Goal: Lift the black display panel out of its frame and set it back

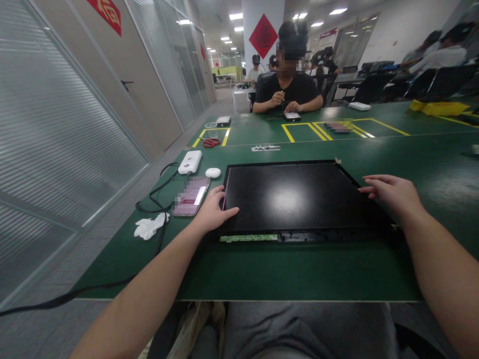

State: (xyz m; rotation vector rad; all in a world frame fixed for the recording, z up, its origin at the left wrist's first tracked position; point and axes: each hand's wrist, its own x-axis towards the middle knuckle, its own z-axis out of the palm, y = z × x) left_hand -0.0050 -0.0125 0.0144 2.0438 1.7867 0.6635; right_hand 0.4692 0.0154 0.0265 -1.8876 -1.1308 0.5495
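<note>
Panel: we see a flat black display panel (299,197), glossy, with a green circuit strip along its near edge, lying at the frame centre on the green surface (299,269).
Left hand (213,209): fingers released, resting on the panel's left edge.
Right hand (392,192): fingers released, touching its right edge.

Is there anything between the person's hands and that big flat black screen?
Nothing visible. The left hand rests on the left edge of the flat black screen panel and the right hand on its right edge. The phone lies just left of the left hand, outside the panel.
</note>
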